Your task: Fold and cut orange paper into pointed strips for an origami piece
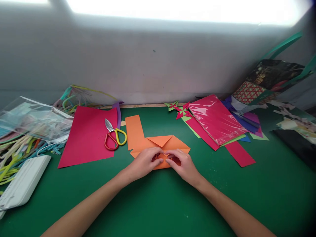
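A folded orange paper [177, 143] lies on the green table, with pointed ends at left and right and a triangular flap at its upper middle. My left hand [148, 160] is on its lower left part, thumb and fingers bent together at the paper's lower middle. Mirroring it from the right, my right hand [184, 164] has its thumb and fingertips curled in at the same lower part. The fingertips of both hands nearly meet and partly hide the folds there. Another orange strip [134, 131] lies flat, touching the folded paper's upper left.
Scissors [113, 135] rest on a red sheet [86, 138] at left. Beyond are colourful strips [22, 151] and a white device [26, 181]. At right lie a wrapped red paper pack [217, 118], red-green folded stars [181, 110], a red strip [240, 154] and a patterned bag [250, 92].
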Demonstrator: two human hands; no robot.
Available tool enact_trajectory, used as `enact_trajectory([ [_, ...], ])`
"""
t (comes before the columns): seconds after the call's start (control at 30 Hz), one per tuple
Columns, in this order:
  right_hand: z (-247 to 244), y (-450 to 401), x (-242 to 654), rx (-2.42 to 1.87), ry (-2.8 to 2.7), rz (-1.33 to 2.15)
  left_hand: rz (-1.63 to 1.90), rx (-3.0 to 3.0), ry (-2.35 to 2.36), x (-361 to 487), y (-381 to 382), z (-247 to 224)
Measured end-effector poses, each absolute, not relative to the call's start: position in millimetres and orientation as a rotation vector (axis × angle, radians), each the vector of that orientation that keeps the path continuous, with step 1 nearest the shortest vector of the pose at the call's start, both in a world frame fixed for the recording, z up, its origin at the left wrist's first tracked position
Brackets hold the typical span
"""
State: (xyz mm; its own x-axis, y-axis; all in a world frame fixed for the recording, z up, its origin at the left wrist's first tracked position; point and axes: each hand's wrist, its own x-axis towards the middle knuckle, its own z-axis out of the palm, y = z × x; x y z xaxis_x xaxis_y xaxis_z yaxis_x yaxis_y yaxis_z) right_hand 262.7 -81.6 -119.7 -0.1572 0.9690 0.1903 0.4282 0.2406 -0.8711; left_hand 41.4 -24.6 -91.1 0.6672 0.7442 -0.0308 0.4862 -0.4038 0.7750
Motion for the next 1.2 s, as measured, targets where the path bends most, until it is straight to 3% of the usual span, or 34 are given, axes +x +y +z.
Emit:
enact_trajectory([
  [0.47,-124.7,-77.9,260.5,-1.318,-1.676,0.916,0.601,2.095,0.998,47.8,-26.6,-77.1],
  [0.67,-124.4,-77.8,260.0,-1.318,-1.686,0.911,0.839,2.168,1.076,38.9,-1.8,-70.5],
  [0.93,-126.4,-81.8,258.5,-1.332,-1.865,0.698,0.495,2.498,0.802,25.7,30.6,-108.8],
  [1.2,-127.1,-79.4,256.5,-1.452,-2.225,0.304,0.456,2.573,0.792,26.3,31.9,-113.9],
])
